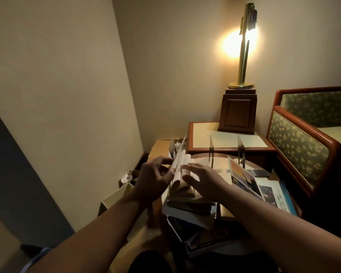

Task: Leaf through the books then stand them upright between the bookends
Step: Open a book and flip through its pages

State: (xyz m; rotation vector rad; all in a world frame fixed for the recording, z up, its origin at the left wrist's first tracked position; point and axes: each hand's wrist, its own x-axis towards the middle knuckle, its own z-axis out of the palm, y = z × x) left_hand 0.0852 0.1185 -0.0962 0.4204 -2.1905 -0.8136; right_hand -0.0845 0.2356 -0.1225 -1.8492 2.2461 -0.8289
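Note:
An open book (187, 186) with cream pages lies on top of a stack of books (193, 213) on a round table. My left hand (156, 178) grips the raised left cover and pages, holding them up steeply. My right hand (203, 180) rests flat with fingers spread on the curling right-hand pages. Beyond the book two thin dark metal bookends (211, 152) (241, 152) stand upright and apart, with nothing between them. To the right lie a colourful picture book (244, 180) and a pale one with a blue edge (276, 196).
A bedside cabinet (203, 141) behind the table carries a wooden box (237, 113) and a lit brass lamp (244, 56). A patterned headboard (301, 150) stands at right. Cardboard boxes (118, 196) sit on the floor by the left wall. More books (197, 239) lie low at the table's front.

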